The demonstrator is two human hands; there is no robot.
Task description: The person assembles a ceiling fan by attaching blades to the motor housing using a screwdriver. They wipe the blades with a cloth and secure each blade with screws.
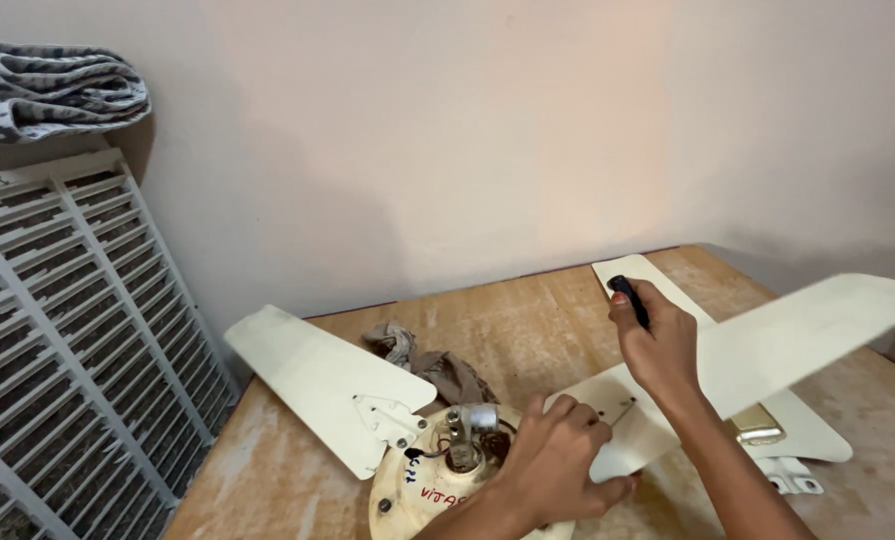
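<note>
Head view: left hand (557, 460) gripping fan blade (787, 335) root over motor hub (437, 480); right hand (657, 345) fisted on black-handled screwdriver (627, 297). Best to keep blade steady, tool square.

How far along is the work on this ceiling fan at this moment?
Done: one blade sits screwed by its bracket to the motor hub. In hand: the left hand presses a second blade against the hub, while the right hand grips a dark-handled tool. Left: a third blade lies loose on the wooden table.
</note>
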